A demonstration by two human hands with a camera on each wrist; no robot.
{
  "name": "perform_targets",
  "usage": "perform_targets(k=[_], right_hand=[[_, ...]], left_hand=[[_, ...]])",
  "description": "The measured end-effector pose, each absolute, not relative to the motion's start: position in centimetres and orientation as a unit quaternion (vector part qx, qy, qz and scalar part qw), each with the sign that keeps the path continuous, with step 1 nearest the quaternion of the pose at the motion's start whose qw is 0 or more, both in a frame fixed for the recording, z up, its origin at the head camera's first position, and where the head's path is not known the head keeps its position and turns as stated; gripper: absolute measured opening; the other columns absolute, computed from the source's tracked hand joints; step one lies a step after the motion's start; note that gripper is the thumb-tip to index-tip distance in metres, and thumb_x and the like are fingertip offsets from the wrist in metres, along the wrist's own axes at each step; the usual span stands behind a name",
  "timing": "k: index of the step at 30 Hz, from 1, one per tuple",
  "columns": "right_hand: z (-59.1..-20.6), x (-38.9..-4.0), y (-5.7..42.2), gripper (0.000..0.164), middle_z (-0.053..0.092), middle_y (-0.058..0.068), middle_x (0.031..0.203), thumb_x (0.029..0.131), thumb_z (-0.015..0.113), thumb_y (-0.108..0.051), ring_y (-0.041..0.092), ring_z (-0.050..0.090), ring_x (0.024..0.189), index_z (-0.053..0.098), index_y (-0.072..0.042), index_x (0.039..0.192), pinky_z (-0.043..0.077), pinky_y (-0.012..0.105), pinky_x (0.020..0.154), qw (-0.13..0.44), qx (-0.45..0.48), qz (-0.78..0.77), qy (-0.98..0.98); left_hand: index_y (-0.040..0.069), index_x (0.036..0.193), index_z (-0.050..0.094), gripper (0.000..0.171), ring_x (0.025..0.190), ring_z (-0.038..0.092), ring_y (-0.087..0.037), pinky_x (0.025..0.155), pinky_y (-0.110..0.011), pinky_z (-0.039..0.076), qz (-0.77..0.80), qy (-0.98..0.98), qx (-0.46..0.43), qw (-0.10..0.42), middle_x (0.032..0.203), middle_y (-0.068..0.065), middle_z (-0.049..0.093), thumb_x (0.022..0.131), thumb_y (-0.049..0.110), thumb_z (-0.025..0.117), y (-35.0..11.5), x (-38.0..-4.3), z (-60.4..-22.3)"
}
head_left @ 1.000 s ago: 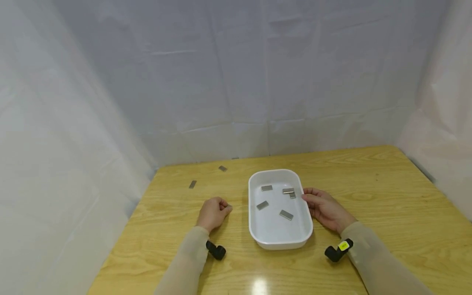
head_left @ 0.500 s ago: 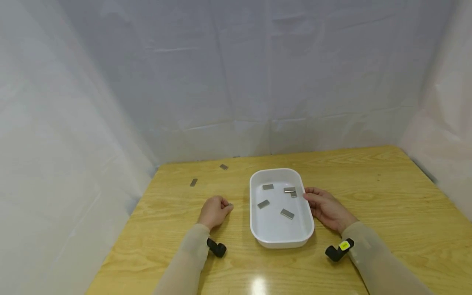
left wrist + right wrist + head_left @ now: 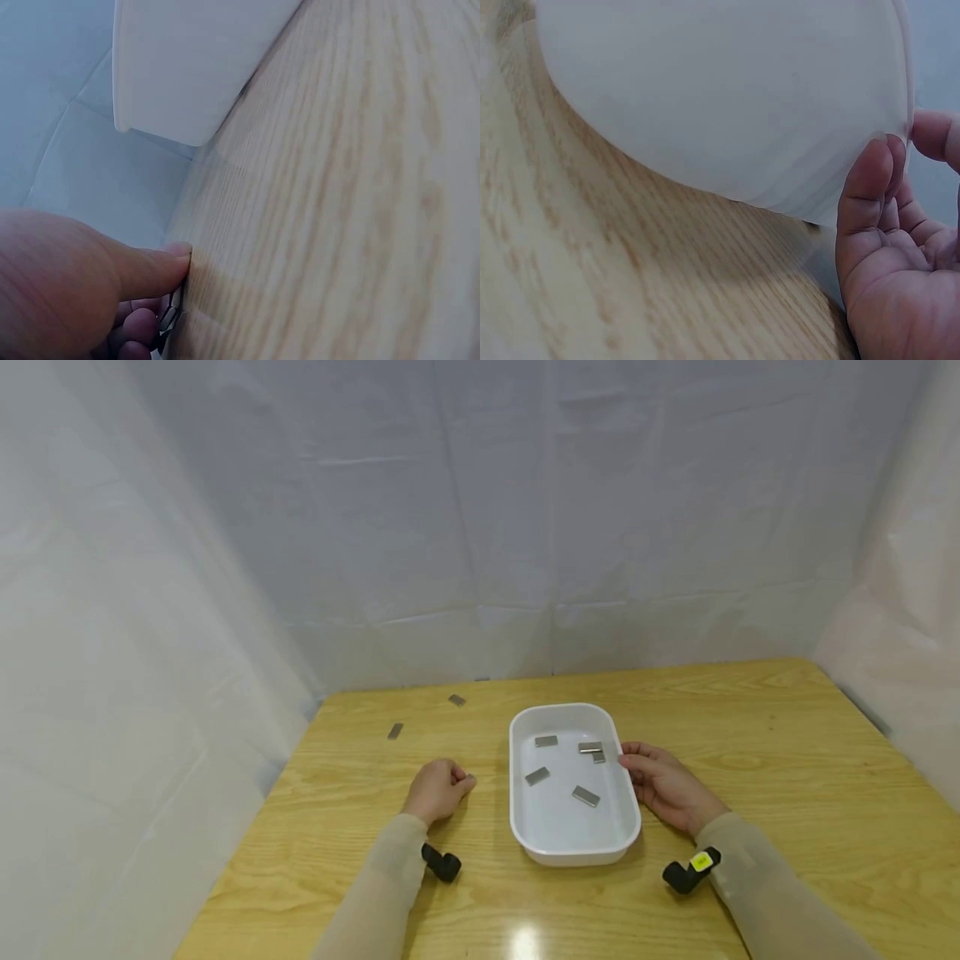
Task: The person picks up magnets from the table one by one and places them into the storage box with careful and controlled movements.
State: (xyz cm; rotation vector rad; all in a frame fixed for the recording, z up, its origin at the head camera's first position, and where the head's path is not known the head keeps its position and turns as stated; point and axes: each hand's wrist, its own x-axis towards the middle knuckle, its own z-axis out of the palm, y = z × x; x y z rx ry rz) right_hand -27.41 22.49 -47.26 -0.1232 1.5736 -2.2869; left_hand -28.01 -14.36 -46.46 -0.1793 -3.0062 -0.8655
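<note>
My left hand (image 3: 435, 789) rests low over the wooden table, left of the white tray (image 3: 576, 859), and pinches a small grey metal plate (image 3: 471, 777). In the left wrist view the thumb lies over the plate (image 3: 171, 313) with curled fingers below it, and most of the plate is hidden. My right hand (image 3: 670, 787) holds the tray's right side. The right wrist view shows its thumb at the rim and its fingers (image 3: 867, 174) against the outer wall. Several rectangular metal plates (image 3: 586, 796) lie inside the tray, two of them overlapping.
Two more metal plates lie at the table's back left, one (image 3: 395, 731) left of the other (image 3: 457, 700). White sheeting (image 3: 480, 527) hangs behind the table (image 3: 787, 743) and at both sides. A black wrist camera sits on each sleeve.
Both hands and the tray hold nearly the same places. The whole view has shifted very slightly.
</note>
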Motion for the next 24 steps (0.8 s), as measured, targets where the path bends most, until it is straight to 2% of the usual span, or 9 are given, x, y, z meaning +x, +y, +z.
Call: perform_targets(k=[7, 17, 24], right_hand=[[-47.29, -27.4, 22.46, 0.034, 0.059, 0.006, 0.106, 0.096, 0.06, -0.014, 0.014, 0.059, 0.093, 0.043, 0.001, 0.121, 0.051, 0.028, 0.081, 0.18, -0.05, -0.809, 0.558], [-47.38, -27.38, 22.46, 0.028, 0.058, 0.006, 0.106, 0.098, 0.055, -0.011, 0.014, 0.059, 0.091, 0.043, 0.0, 0.121, 0.052, 0.028, 0.081, 0.183, -0.033, -0.812, 0.554], [-47.22, -27.33, 22.48, 0.029, 0.059, 0.006, 0.106, 0.098, 0.056, -0.012, 0.014, 0.059, 0.091, 0.043, 0.001, 0.121, 0.052, 0.028, 0.08, 0.18, -0.041, -0.811, 0.555]], left_hand=[[0.012, 0.081, 0.061, 0.02, 0.064, 0.05, -0.015, 0.062, -0.031, 0.043, -0.282, -0.957, -0.061, 0.016, 0.073, 0.001, 0.056, 0.092, 0.028, 0.067, -14.35, -27.96, -46.53], [0.013, 0.078, 0.059, 0.021, 0.063, 0.049, -0.014, 0.062, -0.03, 0.042, -0.257, -0.963, -0.067, 0.036, 0.071, 0.002, 0.055, 0.091, 0.027, 0.068, -14.3, -27.96, -46.93], [0.013, 0.081, 0.059, 0.017, 0.058, 0.048, -0.014, 0.056, -0.03, 0.04, -0.264, -0.957, -0.059, 0.103, 0.069, 0.002, 0.055, 0.094, 0.024, 0.064, -14.3, -28.16, -46.37]])
